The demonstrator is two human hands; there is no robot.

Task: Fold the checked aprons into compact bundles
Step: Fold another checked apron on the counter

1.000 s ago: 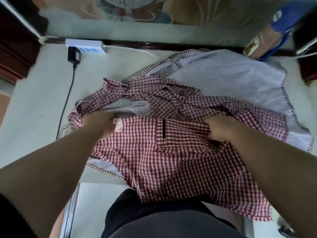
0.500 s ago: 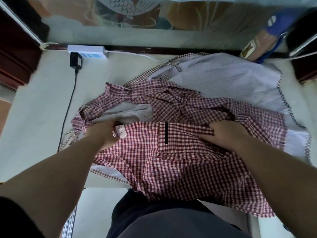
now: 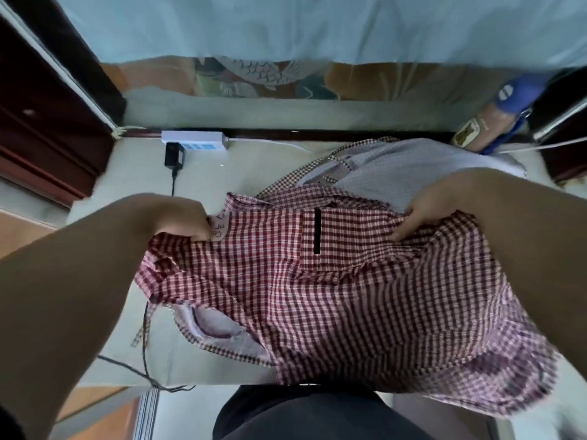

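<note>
Red checked apron [image 3: 333, 296] lay rumpled across the near half of the surface [image 3: 254, 166], its lower part spilling over the near edge toward my lap. My left hand [image 3: 187, 222] gripped its upper left edge, fingers curled into the cloth right beside a small white label [image 3: 219, 228]. My right hand [image 3: 422, 214] pinched the upper right edge, thumb on top and fingers tucked under the fold. Between my hands sat a pocket marked by a short black stripe [image 3: 317, 230]. A flap of pale lining was turned out low on the apron's left side. Toward the far right corner a second apron [image 3: 397, 166], pale lilac with checked trim, lay spread, its near part under the red one. Along the far edge sat a white power strip [image 3: 193, 140] with a black adapter [image 3: 173, 155] plugged in, and a thin dark cable [image 3: 146, 360] trailed to the near left corner.
</note>
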